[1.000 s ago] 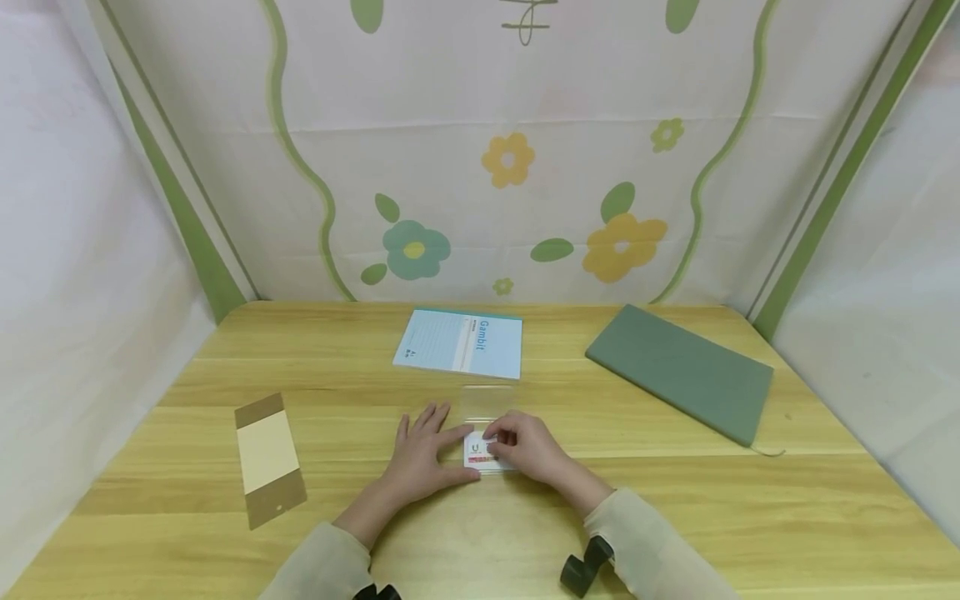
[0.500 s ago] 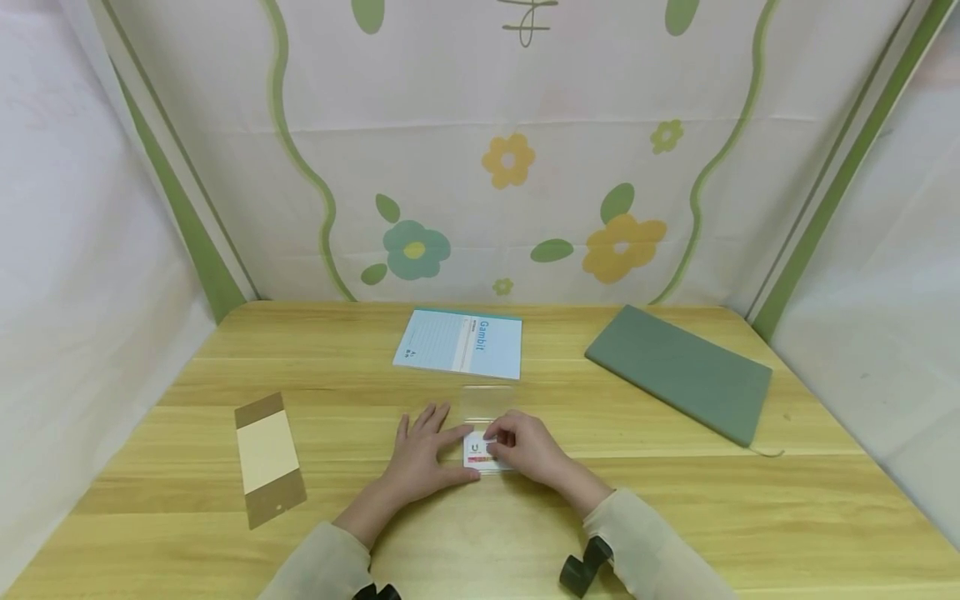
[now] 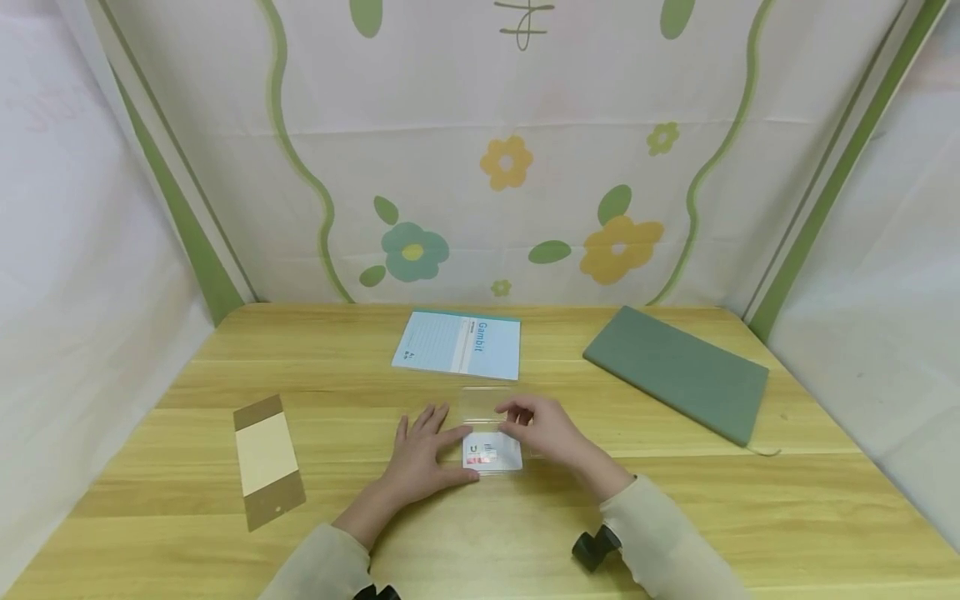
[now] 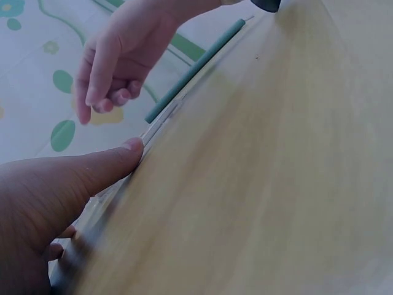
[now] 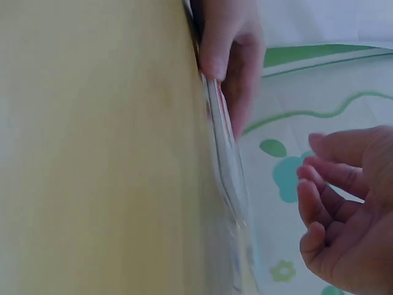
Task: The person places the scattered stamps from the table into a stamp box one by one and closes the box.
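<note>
A clear hinged plastic case [image 3: 486, 403] lies open on the table in front of the person, its transparent flap folded toward the back. In its near half sits a white printed card [image 3: 504, 461] with a red strip. My left hand [image 3: 420, 460] holds the case at its left side, thumb at the near corner and index finger by the hinge, other fingers spread on the table. Above the case's right side is my right hand [image 3: 543, 429], fingers loosely bent with nothing between them. The right wrist view shows the case [image 5: 222, 141] edge-on.
A light-blue notebook [image 3: 457, 343] lies behind the case. At the back right is a green hardcover book [image 3: 678, 371] with a ribbon. A brown and cream card strip [image 3: 267, 461] lies to the left on the wooden table [image 3: 360, 367]. Behind hangs a floral curtain [image 3: 450, 100].
My right hand has drawn off the white card, up and to the right, uncovering more of its printed face. My left hand has stayed in place on the case.
</note>
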`<state>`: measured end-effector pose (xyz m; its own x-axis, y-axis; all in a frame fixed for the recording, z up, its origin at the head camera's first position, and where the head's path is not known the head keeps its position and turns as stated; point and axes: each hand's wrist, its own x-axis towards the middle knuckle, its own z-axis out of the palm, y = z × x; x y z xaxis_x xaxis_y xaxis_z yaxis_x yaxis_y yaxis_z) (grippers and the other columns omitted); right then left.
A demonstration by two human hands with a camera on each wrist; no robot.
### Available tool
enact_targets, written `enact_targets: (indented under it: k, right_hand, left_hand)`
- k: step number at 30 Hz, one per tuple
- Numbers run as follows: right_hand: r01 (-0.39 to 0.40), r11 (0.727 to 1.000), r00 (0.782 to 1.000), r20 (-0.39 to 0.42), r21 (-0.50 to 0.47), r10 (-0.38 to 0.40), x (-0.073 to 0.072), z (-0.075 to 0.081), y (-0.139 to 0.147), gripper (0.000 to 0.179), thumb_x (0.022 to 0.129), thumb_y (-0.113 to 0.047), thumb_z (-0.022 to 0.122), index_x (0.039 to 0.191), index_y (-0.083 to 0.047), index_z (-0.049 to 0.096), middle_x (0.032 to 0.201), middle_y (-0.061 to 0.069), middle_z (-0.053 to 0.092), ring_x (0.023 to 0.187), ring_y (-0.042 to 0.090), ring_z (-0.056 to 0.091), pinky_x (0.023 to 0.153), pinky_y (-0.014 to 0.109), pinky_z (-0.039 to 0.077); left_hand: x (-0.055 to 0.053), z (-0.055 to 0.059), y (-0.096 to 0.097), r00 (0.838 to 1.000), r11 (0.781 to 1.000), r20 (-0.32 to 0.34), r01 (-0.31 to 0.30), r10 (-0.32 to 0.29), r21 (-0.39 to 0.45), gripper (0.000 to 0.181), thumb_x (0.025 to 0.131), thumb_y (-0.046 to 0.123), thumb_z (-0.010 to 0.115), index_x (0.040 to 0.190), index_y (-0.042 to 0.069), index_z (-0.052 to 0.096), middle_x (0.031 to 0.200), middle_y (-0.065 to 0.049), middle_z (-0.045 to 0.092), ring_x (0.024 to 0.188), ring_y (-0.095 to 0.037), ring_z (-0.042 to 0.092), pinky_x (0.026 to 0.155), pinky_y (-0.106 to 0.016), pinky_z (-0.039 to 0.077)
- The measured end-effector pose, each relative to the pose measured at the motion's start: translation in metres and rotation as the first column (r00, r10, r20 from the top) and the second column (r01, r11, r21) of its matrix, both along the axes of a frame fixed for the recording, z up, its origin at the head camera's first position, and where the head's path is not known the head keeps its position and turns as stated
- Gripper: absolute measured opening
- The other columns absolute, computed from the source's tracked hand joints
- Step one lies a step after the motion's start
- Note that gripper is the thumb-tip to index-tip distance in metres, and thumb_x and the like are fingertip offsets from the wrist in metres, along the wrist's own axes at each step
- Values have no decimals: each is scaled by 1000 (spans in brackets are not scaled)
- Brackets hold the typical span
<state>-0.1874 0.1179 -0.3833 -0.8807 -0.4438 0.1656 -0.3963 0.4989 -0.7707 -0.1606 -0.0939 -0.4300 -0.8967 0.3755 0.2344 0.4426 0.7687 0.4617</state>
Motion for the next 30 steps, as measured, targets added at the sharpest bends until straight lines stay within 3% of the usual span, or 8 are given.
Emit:
enact_targets:
  k: [8, 11, 21, 27, 30]
  right_hand:
    - [40, 997, 999, 35, -70, -38, 10, 24, 18, 18, 78, -2, 61, 95, 3, 61, 76, 5, 56, 68, 20, 49, 56, 26, 42]
    - [35, 996, 999, 29, -83, -33, 13, 26, 25, 17, 77, 1, 60, 94, 6, 60, 77, 9, 57, 69, 23, 50, 59, 29, 43]
    - [44, 993, 997, 66, -109, -37, 1, -19, 53, 22, 77, -6, 64, 94, 6, 60, 80, 6, 59, 71, 17, 52, 61, 25, 45]
    - [96, 992, 991, 100, -80, -88, 4, -32, 57, 20, 75, -8, 66, 93, 1, 62, 81, 5, 57, 70, 17, 50, 58, 24, 43]
    - [115, 993, 992, 65, -29, -113, 5, -36, 57, 19, 75, -12, 67, 90, -3, 64, 80, 2, 55, 70, 16, 48, 59, 25, 42]
  left_hand:
    - [-1, -2, -2, 1000, 1000, -3, -4, 4, 4, 67, 65, 62, 59, 118, 21, 55, 134, -17, 31, 124, -34, 17, 93, -58, 2]
    - [-1, -3, -2, 1000, 1000, -12, 2, -2, 7, 67, 65, 62, 59, 118, 20, 55, 133, -18, 31, 124, -34, 18, 92, -59, 2]
    - [0, -1, -2, 1000, 1000, -1, 13, -13, 14, 66, 65, 60, 60, 118, 20, 56, 133, -18, 31, 124, -35, 17, 92, -58, 2]
    - [0, -1, -1, 1000, 1000, 11, 12, -12, 12, 67, 65, 61, 60, 118, 21, 55, 134, -17, 30, 125, -34, 17, 93, -58, 1]
    - [0, -1, -1, 1000, 1000, 17, 10, -10, 14, 67, 65, 61, 60, 119, 22, 55, 134, -17, 30, 125, -33, 17, 93, -57, 1]
